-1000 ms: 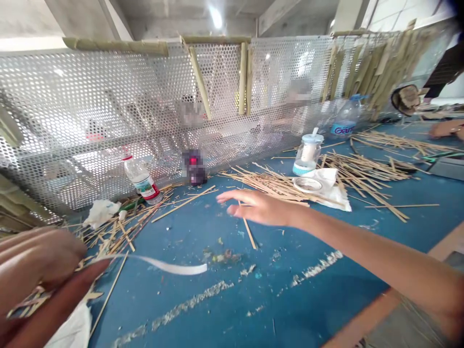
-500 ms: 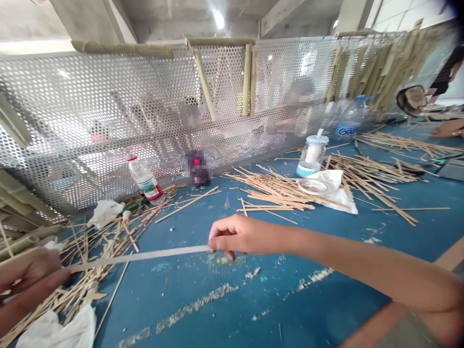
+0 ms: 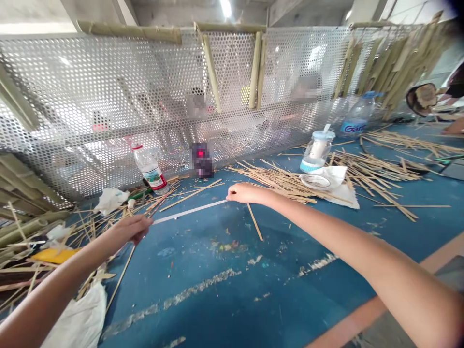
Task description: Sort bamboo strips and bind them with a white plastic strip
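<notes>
A narrow whitish strip of tape (image 3: 190, 211) is stretched taut between my two hands, above the blue table (image 3: 217, 256). My left hand (image 3: 135, 228) pinches its left end, fingers closed. The other end is between the thumb and fingers of my right hand (image 3: 245, 193), near the pile of thin bamboo strips (image 3: 271, 180). One bamboo strip (image 3: 255, 222) slants down from just below my right hand; whether it touches the hand I cannot tell. A roll of tape (image 3: 315, 181) lies on a white tissue (image 3: 346, 191) to the right.
Behind the table rises a perforated metal screen (image 3: 155, 96). Along it stand a red-capped bottle (image 3: 154, 175), a lidded jar (image 3: 317, 151) and a large water bottle (image 3: 358, 116). More bamboo strips (image 3: 377, 176) lie right; scraps and a yellow object (image 3: 54, 255) sit left.
Both hands have moved forward, away from me, with the strip of tape still stretched between them. My left hand has also come rightward from the frame's edge. The view has shifted slightly.
</notes>
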### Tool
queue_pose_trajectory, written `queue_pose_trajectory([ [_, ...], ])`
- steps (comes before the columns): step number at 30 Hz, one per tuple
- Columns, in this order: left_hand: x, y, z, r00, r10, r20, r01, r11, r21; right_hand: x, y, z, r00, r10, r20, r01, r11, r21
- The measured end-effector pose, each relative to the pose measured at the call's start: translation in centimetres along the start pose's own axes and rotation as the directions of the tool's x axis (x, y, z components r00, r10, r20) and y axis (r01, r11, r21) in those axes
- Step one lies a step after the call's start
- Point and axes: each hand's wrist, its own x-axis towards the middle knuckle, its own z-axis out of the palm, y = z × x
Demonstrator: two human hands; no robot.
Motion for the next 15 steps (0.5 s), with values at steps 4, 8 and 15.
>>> queue_pose_trajectory([
  [4, 3.7, -0.5, 0.5, 0.993, -0.051, 0.108, 0.05, 0.999, 0.009, 0.9, 0.6, 0.5, 0.999, 0.038, 0.002, -0.038, 0.999, -0.029],
  [8, 5.1, -1.2, 1.9, 0.993, -0.046, 0.109, 0.034, 0.993, 0.111, 1.8, 2.1, 0.7, 0.998, 0.052, 0.034, -0.051, 0.998, -0.029],
  [15, 5.8, -2.0, 2.5, 0.993, -0.044, 0.11, 0.019, 0.977, 0.214, 2.6, 3.5, 1.5, 0.999, 0.032, 0.004, -0.032, 0.998, -0.048],
])
